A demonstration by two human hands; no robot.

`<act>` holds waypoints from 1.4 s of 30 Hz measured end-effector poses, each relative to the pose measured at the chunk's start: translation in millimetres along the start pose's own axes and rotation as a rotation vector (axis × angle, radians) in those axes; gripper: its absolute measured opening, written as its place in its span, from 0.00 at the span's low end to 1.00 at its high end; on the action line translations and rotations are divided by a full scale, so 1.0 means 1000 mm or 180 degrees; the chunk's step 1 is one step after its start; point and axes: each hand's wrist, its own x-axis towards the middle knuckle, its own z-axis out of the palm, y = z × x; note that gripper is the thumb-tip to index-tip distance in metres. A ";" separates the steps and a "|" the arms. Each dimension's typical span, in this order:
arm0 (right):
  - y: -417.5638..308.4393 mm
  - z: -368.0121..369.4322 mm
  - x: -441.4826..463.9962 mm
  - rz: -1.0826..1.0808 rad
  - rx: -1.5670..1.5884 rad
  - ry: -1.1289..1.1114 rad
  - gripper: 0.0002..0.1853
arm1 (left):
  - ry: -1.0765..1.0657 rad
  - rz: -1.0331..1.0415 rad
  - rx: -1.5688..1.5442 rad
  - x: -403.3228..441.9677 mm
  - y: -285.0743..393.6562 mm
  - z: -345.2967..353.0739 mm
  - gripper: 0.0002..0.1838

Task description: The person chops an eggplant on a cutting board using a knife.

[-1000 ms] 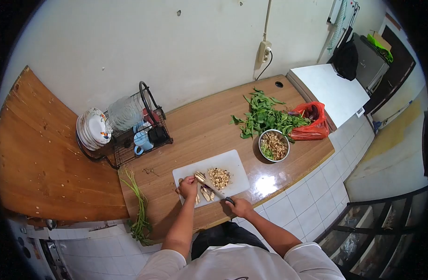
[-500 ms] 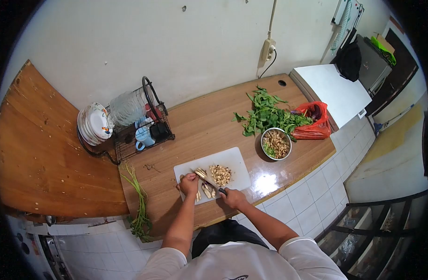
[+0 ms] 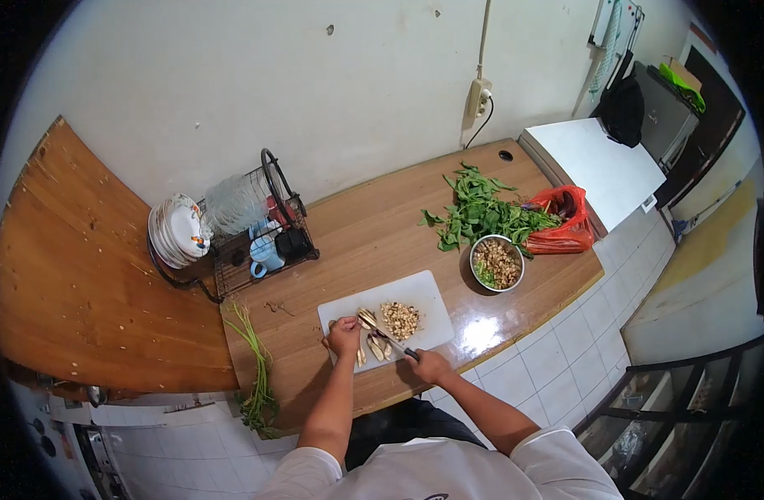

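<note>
The strips (image 3: pixel 367 317) lie bunched on the left part of the board (image 3: pixel 433 325), their near ends pinned under the curled fingers of the left hand (image 3: pixel 344 336). The right hand (image 3: pixel 433 367) has its fingers wrapped round the handle of the knife (image 3: pixel 411 354), whose blade slants in toward the strips; whether the edge touches them is too small to tell. Compared with half a second ago, the right hand has drawn back toward the person's right and the blade has slid back with it, while the left hand keeps its hold. The pile (image 3: pixel 400 320) looks much the same, so the cutting appears to be between strokes, with strips left to dice.

The strips are pale and slender, moist-looking, with dark skin along some edges; wedges (image 3: pixel 380 347) of the same kind lie nearer the person. The pile is small, rough cubes. The board is smooth, white and rectangular. Beyond it stands a round, shiny metal bowl (image 3: pixel 496 262) of browner cubes and green bits, beside limp, broad leaves (image 3: pixel 482 208) and a crinkled red bag (image 3: pixel 561 229), all on a glossy, wood-grained worktop (image 3: pixel 357 225).
</note>
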 end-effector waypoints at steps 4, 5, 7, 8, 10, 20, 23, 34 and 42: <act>0.013 -0.004 -0.026 -0.0049 0.0239 0.0064 0.30 | 0.0070 0.0176 -0.0582 0.017 -0.047 0.028 0.12; 0.016 -0.004 -0.028 -0.0026 0.0227 0.0084 0.30 | 0.0060 0.0121 -0.0714 0.014 -0.046 0.026 0.13; 0.025 -0.003 -0.017 -0.0171 0.0013 -0.0069 0.31 | -0.0122 -0.0051 -0.1163 0.015 -0.037 0.021 0.14; 0.031 -0.002 -0.017 -0.0162 0.0019 -0.0025 0.31 | -0.0140 -0.0012 -0.1175 0.015 -0.031 0.021 0.14; 0.042 0.001 -0.023 -0.0015 0.0198 0.0018 0.30 | 0.0369 0.0748 0.0360 -0.005 0.006 -0.008 0.18; 0.058 -0.008 -0.114 0.0504 0.1271 0.0706 0.29 | -0.1842 0.2371 0.1704 0.021 0.060 -0.067 0.27; 0.064 0.000 -0.129 0.0507 0.1379 0.0845 0.28 | -0.1713 0.2273 0.1904 0.024 0.063 -0.072 0.26; 0.060 0.007 -0.134 0.0548 0.1244 0.0717 0.26 | -0.1514 0.1526 0.1527 0.028 0.028 -0.065 0.25; 0.065 0.019 -0.119 0.0381 0.1271 0.0778 0.26 | -0.0585 0.0996 0.1364 -0.017 0.019 -0.093 0.27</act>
